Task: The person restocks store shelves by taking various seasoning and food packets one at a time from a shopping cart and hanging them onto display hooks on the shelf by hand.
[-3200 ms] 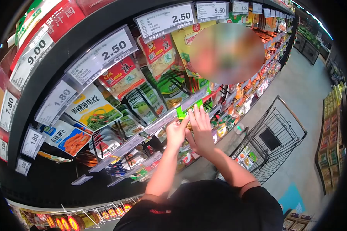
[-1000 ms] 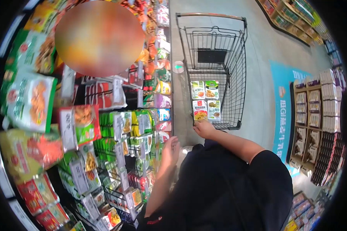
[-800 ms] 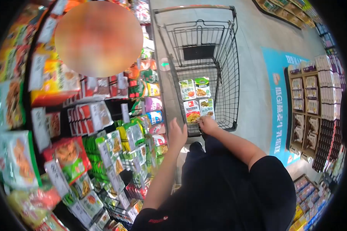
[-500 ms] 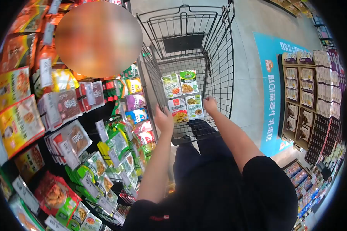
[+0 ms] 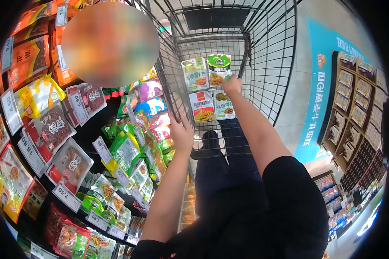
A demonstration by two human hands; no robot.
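Matte black sleeves (image 5: pixel 291 185) end above bare forearms. The left hand (image 5: pixel 182 131) is loosely bent at the wire side of the cart (image 5: pixel 270 62); whether it grips the mesh cannot be told. Farther forward, the right hand (image 5: pixel 232 85) has its fingers gathered at the near right corner of the green pouch (image 5: pixel 219 64); whether they pinch it is unclear. Between the hands lie two nearer flat, glossy pouches, the red pouch (image 5: pixel 202 108) and the olive pouch (image 5: pixel 224 104); beyond them sit the white pouch (image 5: pixel 195 74) and the green one, making a two-by-two block.

The right fingers cover that corner of the green pouch. The fine print is too small to read, and a blurred oval (image 5: pixel 110 45) masks part of the shelf.

The pouches rest on the cart's thin black wire grid. Left of the left hand, the shelf bulges with shiny packets (image 5: pixel 32 58) and stiff price tags (image 5: pixel 67 197). Right of the right hand run smooth grey floor (image 5: pixel 285 125), a blue mat (image 5: pixel 312 123) and a stand (image 5: pixel 348 103) of cartons.
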